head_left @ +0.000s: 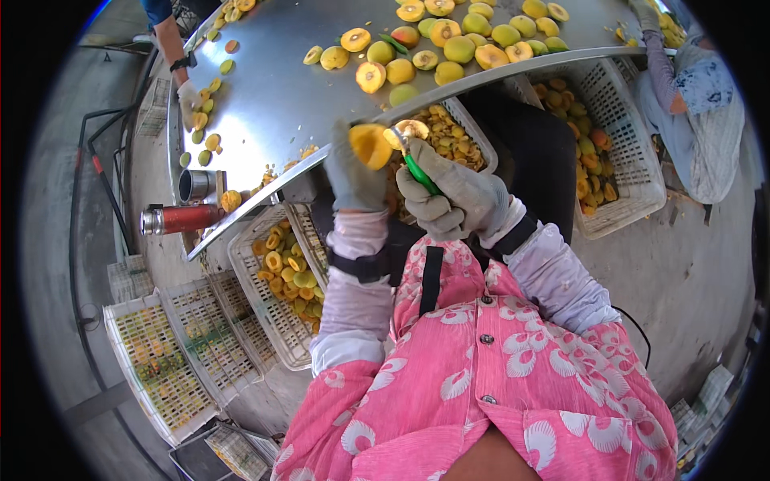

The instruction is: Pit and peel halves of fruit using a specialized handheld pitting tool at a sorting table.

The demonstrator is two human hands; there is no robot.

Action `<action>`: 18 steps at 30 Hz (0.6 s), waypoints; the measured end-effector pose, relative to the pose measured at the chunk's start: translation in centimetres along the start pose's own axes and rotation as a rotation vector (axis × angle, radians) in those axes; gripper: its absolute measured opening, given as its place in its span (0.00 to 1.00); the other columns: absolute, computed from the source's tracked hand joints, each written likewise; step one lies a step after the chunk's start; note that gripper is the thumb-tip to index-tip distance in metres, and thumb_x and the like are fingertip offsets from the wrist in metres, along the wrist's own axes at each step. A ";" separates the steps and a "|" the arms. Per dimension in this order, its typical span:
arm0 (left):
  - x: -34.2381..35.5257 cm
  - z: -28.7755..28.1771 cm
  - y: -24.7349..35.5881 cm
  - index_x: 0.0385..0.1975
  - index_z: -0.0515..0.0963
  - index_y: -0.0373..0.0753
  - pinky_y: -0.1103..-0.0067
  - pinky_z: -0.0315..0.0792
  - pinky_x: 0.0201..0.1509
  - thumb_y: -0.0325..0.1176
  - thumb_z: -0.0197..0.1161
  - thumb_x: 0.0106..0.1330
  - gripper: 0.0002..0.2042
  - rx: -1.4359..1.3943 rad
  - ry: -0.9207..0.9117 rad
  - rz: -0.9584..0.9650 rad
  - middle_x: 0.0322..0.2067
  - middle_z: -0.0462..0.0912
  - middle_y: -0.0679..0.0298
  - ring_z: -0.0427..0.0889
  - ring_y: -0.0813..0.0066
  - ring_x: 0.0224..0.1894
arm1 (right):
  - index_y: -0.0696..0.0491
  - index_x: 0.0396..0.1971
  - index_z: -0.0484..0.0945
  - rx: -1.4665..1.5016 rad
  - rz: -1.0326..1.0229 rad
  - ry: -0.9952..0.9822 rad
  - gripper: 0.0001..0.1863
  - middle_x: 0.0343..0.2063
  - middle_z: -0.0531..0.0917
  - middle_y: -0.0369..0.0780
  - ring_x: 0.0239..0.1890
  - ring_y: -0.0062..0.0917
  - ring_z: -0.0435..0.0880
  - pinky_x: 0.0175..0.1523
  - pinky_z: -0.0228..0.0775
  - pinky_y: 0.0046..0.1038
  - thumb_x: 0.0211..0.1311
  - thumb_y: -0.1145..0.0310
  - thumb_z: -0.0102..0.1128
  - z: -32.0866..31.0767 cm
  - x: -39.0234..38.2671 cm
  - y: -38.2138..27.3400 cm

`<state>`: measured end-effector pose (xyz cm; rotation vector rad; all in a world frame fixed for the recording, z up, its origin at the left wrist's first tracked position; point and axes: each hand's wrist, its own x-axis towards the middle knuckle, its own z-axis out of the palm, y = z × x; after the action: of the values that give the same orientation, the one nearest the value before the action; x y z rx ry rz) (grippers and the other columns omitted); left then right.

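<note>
Metal table (pixel 273 88): Whole and cut fruit (pixel 459 50) are being held up by it, mostly toward the far side.
Left hand (pixel 351 172): A yellow fruit half (pixel 371 147) is being gripped by it, just off the near table edge; this hand is blurred.
Right hand (pixel 453 191): A green-handled tool (pixel 421 175) is being clasped in its bent fingers, tip up.
Pale cut piece (pixel 412 128): It is being seen beside the tip; what it is being held by cannot be told.
Gap: Both hands are being held close; whether fruit and tool are touching cannot be told.
Good grip: Fruit is likely being worked best while it is being held firm but not squished.
Safe fingers: Pokes are likely being dodged when left fingertips are being tucked away from the tip.
Baskets: Small yellow bits (pixel 449 132) are being held in the white basket (pixel 484 140) by the hands, cut halves (pixel 275 261) in the white crate (pixel 255 301) at left; mixing is best being avoided.
</note>
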<state>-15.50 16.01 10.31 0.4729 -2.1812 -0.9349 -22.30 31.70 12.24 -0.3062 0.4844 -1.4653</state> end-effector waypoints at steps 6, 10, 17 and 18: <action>-7.8 -20.1 -18.3 0.37 0.78 0.32 0.74 0.75 0.45 0.45 0.60 0.65 0.18 0.188 0.513 -0.631 0.39 0.82 0.59 0.81 0.68 0.38 | 0.60 0.34 0.78 -1.159 0.072 0.702 0.28 0.28 0.81 0.55 0.35 0.49 0.82 0.41 0.71 0.42 0.62 0.45 0.53 -7.4 6.4 1.5; -2.3 -14.2 -13.7 0.47 0.78 0.33 0.72 0.72 0.53 0.44 0.60 0.65 0.20 0.573 0.414 -0.467 0.45 0.82 0.55 0.81 0.62 0.46 | 0.57 0.34 0.76 -1.578 0.031 0.902 0.23 0.28 0.81 0.54 0.35 0.51 0.80 0.41 0.70 0.47 0.63 0.48 0.52 -11.5 6.0 2.6; 11.0 6.3 -12.0 0.62 0.63 0.42 0.65 0.73 0.51 0.49 0.66 0.58 0.34 0.529 -0.078 -0.115 0.52 0.76 0.52 0.78 0.53 0.52 | 0.55 0.38 0.74 -1.443 -0.032 0.940 0.22 0.29 0.82 0.53 0.35 0.50 0.81 0.41 0.70 0.45 0.64 0.48 0.52 -9.0 0.9 1.0; 11.3 7.5 -12.5 0.62 0.63 0.42 0.65 0.73 0.51 0.49 0.66 0.58 0.34 0.517 -0.093 -0.109 0.52 0.76 0.52 0.78 0.53 0.52 | 0.55 0.38 0.74 -1.430 -0.051 0.933 0.22 0.29 0.82 0.52 0.35 0.50 0.81 0.40 0.71 0.45 0.64 0.48 0.51 -9.2 0.5 1.0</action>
<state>-28.02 4.79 2.67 0.8095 -2.5020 -0.4400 -25.95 32.10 3.69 -0.7259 2.2795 -0.9913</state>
